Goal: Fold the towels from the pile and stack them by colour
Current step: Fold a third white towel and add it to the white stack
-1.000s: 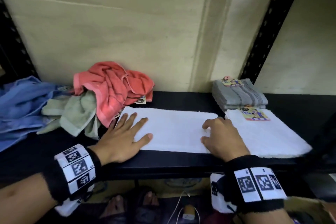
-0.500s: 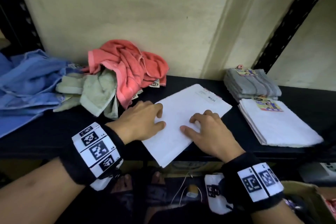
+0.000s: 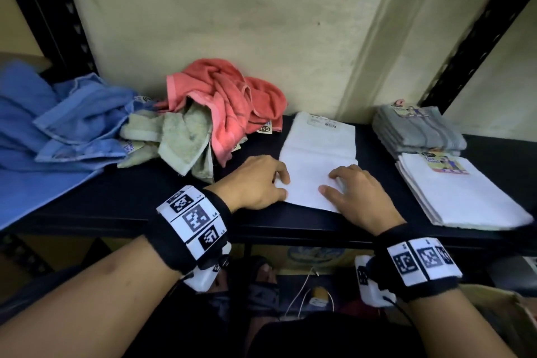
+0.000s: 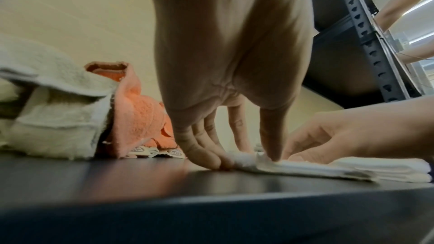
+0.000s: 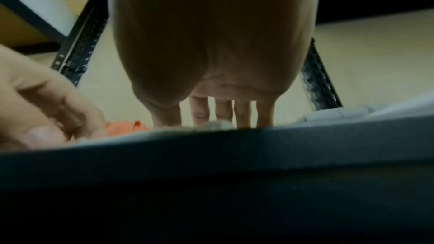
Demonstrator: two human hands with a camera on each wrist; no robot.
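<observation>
White terry towel, formerly along the black shelf's front edge, now points backward, ready for another fold; left grip pinches its near corner, right grip's hold unclear.

On your shelf, loose towel pile at frame left, folded towel at centre just beside it, rear stack at frame right, front stack just before it.

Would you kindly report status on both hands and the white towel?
Left hand pinches near-left corner of white towel. Right hand fingers press its near edge. Towel flat on shelf, partly folded. Nothing between it and white stack, right.
</observation>
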